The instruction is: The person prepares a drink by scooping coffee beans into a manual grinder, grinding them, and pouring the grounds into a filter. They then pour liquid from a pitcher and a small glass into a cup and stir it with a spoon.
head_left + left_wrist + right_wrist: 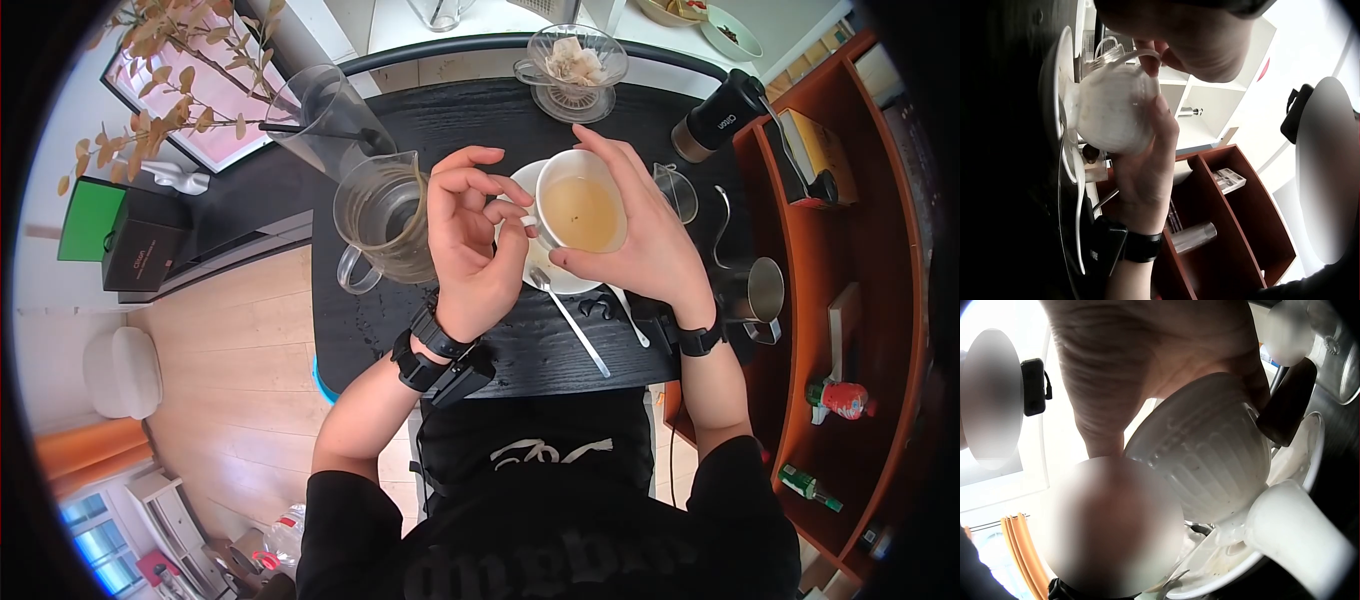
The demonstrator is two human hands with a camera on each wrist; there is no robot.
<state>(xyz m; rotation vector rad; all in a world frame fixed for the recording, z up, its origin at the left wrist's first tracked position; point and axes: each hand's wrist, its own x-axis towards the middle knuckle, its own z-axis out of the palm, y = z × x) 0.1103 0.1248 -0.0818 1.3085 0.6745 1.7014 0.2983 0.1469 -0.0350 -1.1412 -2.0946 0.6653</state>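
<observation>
Nearest the person, a spoon [570,320] lies on the black table [520,350], its bowl end under the edge of the saucer [575,283]. Just above the saucer is the white cup [580,212] of pale tea. The right hand [650,245] cups it from the side, fingers curled round its wall. The left hand [470,240] pinches the cup's handle between thumb and forefinger, other fingers spread. Left of the cup stands a glass pitcher [385,220]; beyond it, a glass dripper [573,70].
</observation>
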